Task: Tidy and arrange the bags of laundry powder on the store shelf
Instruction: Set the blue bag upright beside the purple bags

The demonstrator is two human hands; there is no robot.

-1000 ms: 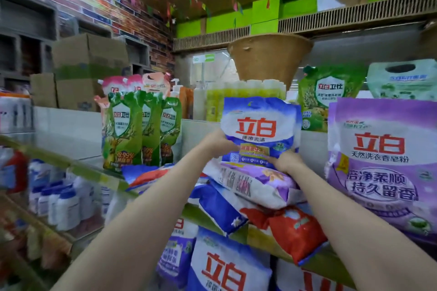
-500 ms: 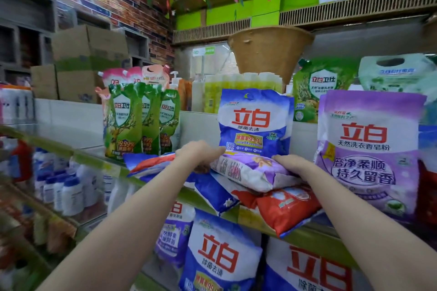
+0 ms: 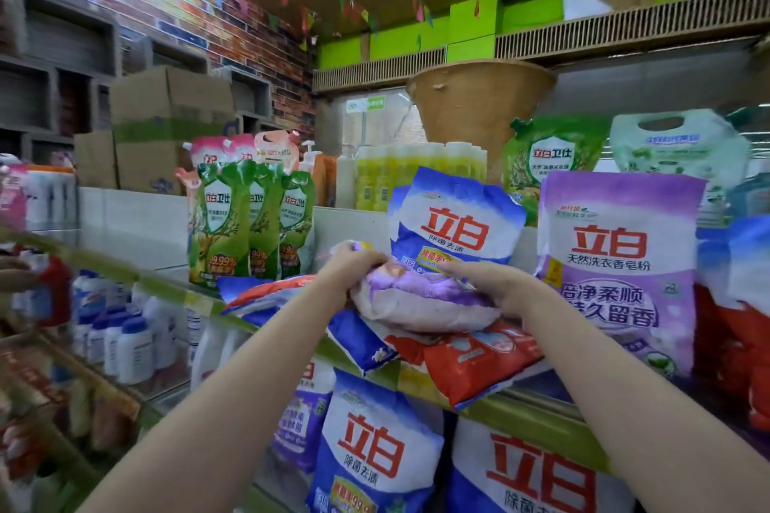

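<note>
My left hand [image 3: 348,277] and right hand [image 3: 493,285] curled their fingers around a purple powder bag [image 3: 421,304] lying atop the shelf [image 3: 537,408] pile.

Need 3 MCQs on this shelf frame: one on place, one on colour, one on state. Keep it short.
1. Where does the upright blue bag stand?
A. Behind the purple-and-white bag both hands hold
B. On the floor
C. Inside a cardboard box

2. What colour is the bag right under the held purple-and-white bag?
A. Green
B. Red
C. Black

3. What are the hands doing?
A. Both hang idle
B. Only the right touches a bag
C. Both grip the same bag

Answers:
1 A, the blue bag rises just behind the held one on the upper shelf.
2 B, a red bag lies beneath it, jutting over the shelf edge.
3 C, the left hand and right hand have their fingers curled on the purple-and-white bag's two ends.
</note>
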